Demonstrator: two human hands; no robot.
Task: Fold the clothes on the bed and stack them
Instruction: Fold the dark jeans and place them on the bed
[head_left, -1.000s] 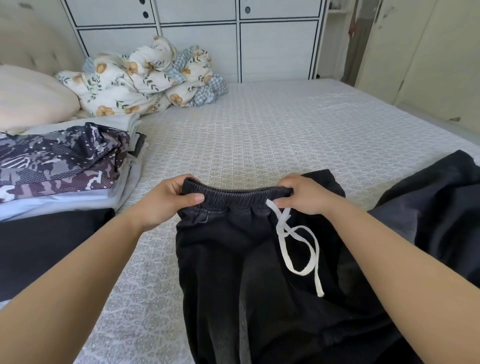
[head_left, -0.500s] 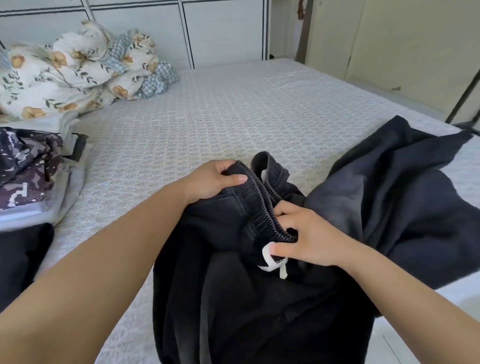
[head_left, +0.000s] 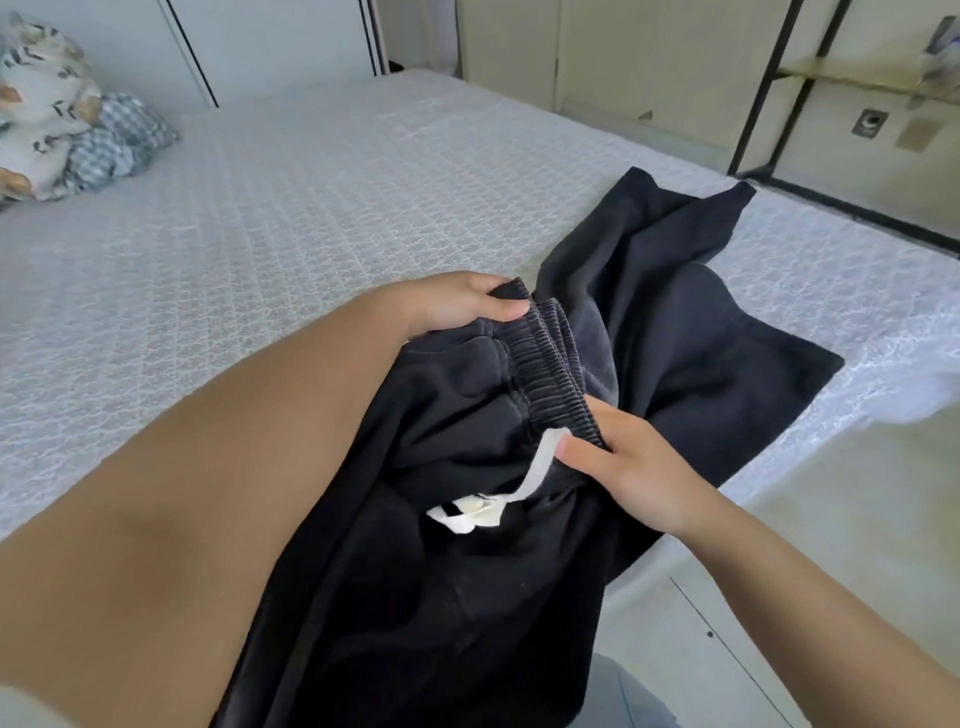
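Observation:
A pair of black trousers (head_left: 457, 561) with an elastic waistband (head_left: 550, 364) and a white drawstring (head_left: 498, 499) lies across the near edge of the bed (head_left: 291, 218). My left hand (head_left: 457, 304) grips the far end of the waistband, thumb on top. At the near end my right hand (head_left: 623, 457) pinches the waistband, with its thumb beside the drawstring. The waistband runs slanted between the two hands. A second dark garment (head_left: 691, 312) is spread on the bed just beyond the trousers, toward the right.
A bundled floral and checked quilt (head_left: 67, 119) sits at the far left by the white wardrobe (head_left: 270, 41). The bed's right edge drops to a pale tiled floor (head_left: 831, 519). A black metal rack (head_left: 769, 88) stands at the far right.
My view has swung right, so the folded stack at the left has left the frame. Both hands carried the waistband right and turned it from level to slanted; the drawstring now lies bunched.

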